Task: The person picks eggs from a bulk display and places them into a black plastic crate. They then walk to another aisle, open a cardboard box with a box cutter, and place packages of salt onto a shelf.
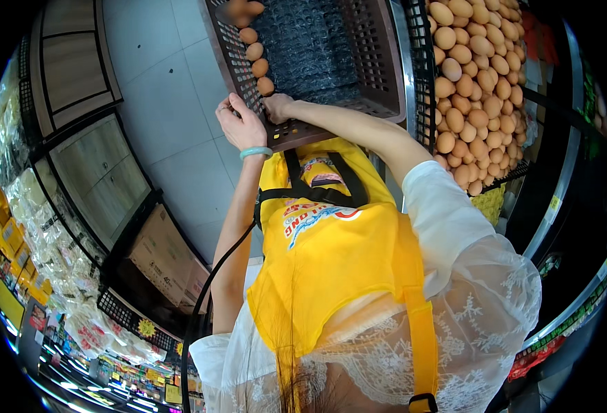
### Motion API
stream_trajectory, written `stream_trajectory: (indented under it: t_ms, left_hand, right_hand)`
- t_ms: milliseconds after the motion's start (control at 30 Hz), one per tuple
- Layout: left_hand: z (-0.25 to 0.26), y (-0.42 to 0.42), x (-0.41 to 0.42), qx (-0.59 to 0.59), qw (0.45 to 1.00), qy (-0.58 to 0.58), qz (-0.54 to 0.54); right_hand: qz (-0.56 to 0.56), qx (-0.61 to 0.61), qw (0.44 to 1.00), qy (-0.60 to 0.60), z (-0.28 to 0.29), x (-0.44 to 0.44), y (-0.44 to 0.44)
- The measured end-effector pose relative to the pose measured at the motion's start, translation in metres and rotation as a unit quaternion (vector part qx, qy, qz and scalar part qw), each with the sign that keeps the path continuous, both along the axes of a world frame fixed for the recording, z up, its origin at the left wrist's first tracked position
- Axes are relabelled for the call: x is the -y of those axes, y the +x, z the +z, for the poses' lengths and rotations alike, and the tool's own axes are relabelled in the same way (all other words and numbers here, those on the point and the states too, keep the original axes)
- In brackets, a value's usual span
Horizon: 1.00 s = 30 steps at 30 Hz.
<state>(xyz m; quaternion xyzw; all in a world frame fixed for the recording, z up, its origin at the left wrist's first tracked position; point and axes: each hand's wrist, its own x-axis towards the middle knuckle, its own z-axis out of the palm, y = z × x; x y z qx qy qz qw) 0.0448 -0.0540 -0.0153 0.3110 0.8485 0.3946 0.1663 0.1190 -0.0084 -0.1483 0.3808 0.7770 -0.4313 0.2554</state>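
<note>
A brown perforated plastic crate (373, 49) stands before me, its bottom covered by a dark, glossy, dimpled layer (308, 51). Along its left wall runs a row of brown eggs (254, 51); the row's far end is blurred. My right hand (278, 107) reaches over the crate's near end into the near left corner, just below the closest egg. Its fingertips are hidden, so whether it holds anything is unclear. At the outside of that same corner is my left hand (242, 124), fingers curled beside the rim, a pale green bangle on its wrist.
To the right, a large heap of brown eggs (476, 98) fills a black mesh-sided bin (421, 67). Shelving with wood-look panels (78, 57) and a cardboard box (166, 258) line the left, past grey floor tiles (179, 155). A black cable (208, 284) hangs by my left arm.
</note>
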Motion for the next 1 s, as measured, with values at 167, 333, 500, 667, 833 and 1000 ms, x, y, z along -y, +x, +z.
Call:
stream_trajectory:
  t_ms: [167,333,500,667,833,1000]
  left_hand:
    - [-0.007,-0.008,0.003,0.008,1.0,-0.012,-0.008]
    - [-0.014,-0.011,-0.005,0.036,0.998,-0.017,-0.043]
    - [-0.036,-0.034,0.007,-0.053,0.983,-0.056,-0.167]
    - [0.005,-0.014,-0.001,0.011,0.985,-0.148,-0.091]
    - [-0.019,-0.036,-0.001,-0.066,0.98,-0.163,-0.089]
    - [-0.007,-0.027,-0.007,-0.065,0.973,-0.209,-0.07]
  right_hand:
    - [-0.243,-0.115,0.895,-0.356,0.041,-0.045,0.045]
    - [-0.392,-0.388,0.636,-0.54,0.136,-0.067,0.136]
    - [-0.468,-0.536,0.559,-0.427,0.237,-0.028,0.259]
    - [-0.699,-0.373,0.609,-0.029,0.3,0.034,0.432]
    - [-0.822,-0.044,0.47,0.317,0.28,0.081,0.595]
    - [-0.604,0.313,0.659,0.32,0.214,0.117,0.714]
